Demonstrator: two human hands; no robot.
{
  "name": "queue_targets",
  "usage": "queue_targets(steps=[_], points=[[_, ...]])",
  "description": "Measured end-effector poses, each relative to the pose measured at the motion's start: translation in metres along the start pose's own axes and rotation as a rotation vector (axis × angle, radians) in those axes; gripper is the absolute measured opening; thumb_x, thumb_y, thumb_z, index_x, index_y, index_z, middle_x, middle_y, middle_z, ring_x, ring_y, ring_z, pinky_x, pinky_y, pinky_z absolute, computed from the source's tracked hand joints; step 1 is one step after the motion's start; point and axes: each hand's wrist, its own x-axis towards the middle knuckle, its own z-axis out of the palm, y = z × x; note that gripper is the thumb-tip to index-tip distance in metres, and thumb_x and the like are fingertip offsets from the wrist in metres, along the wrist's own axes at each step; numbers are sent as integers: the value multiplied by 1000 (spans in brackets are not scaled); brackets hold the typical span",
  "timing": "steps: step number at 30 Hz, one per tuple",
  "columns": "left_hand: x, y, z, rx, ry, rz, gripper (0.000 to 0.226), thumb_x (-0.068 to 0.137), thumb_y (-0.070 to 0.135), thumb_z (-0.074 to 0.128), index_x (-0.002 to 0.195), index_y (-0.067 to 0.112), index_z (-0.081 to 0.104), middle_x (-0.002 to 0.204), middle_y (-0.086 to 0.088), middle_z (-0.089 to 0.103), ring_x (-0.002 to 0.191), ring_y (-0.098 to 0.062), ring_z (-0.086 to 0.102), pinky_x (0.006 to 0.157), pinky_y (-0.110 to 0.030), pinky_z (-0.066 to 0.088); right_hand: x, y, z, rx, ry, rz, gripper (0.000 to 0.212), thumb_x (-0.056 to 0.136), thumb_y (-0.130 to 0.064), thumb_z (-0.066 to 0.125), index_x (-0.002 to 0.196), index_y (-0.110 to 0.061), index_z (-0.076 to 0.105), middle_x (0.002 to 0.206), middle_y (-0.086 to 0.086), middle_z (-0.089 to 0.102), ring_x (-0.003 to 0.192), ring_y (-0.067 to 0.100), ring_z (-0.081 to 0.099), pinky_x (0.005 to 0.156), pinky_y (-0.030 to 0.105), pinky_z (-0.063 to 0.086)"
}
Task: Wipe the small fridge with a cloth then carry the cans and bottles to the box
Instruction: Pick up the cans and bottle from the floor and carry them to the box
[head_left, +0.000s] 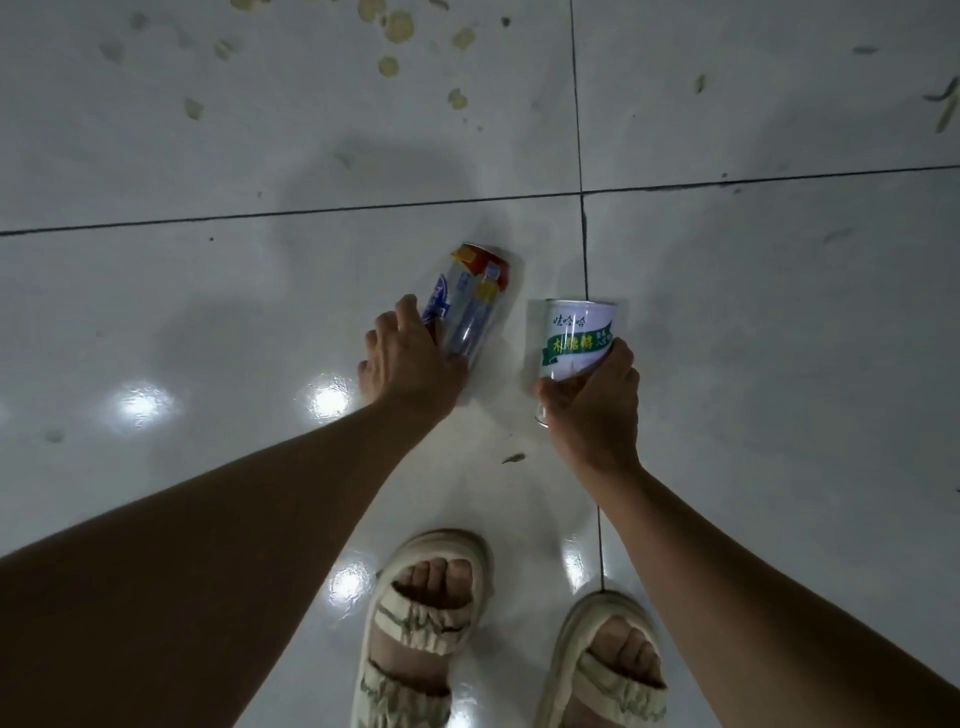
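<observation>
My left hand (410, 358) grips a can with a red, blue and silver label (470, 299), held out in front of me above the floor. My right hand (592, 402) grips a white can with a green banner label (574, 338), its top tilted away from me. The two cans are side by side, a short gap apart. Neither the fridge, the cloth nor the box is in view.
Glossy white floor tiles (753, 322) with dark grout lines lie below. Yellowish scraps (397, 26) are scattered on the far tiles. My two feet in beige sandals (423, 623) stand at the bottom of the view.
</observation>
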Motion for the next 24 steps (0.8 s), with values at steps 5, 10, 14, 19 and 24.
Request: queue_targets(steps=[5,10,14,19,24], points=[[9,7,18,14,-62,-36,61,76,22,71,124,11,36,115,-15,50,103,-30,50,80,-44,49,2,12,-3,55,21,27,70,75,-15,70,133,-3,34,123,17,50,113,31,48,91,46,47],[-8,35,5,0,-93,-31,61,73,20,76,117,9,36,113,-15,51,101,-31,53,73,-39,50,-7,10,-39,49,54,33,71,76,-16,71,134,-2,33,124,17,50,113,29,48,90,40,48],[-39,75,-36,25,-63,41,60,71,24,76,115,11,38,109,-12,52,97,-28,54,77,-41,50,-26,-12,-96,72,59,24,72,76,-15,71,135,-2,33,125,16,51,113,27,49,91,39,50],[-85,144,-114,-25,-35,111,59,71,26,75,114,12,38,110,-10,54,98,-28,56,82,-45,53,-50,-59,-190,110,109,17,72,75,-17,74,134,-4,35,124,12,53,111,24,50,85,26,46],[-145,205,-201,-97,-7,199,59,71,25,73,116,14,37,109,-8,55,93,-25,57,76,-41,54,-84,-116,-290,191,181,-9,70,73,-14,74,131,-3,37,120,13,55,109,27,53,84,30,47]])
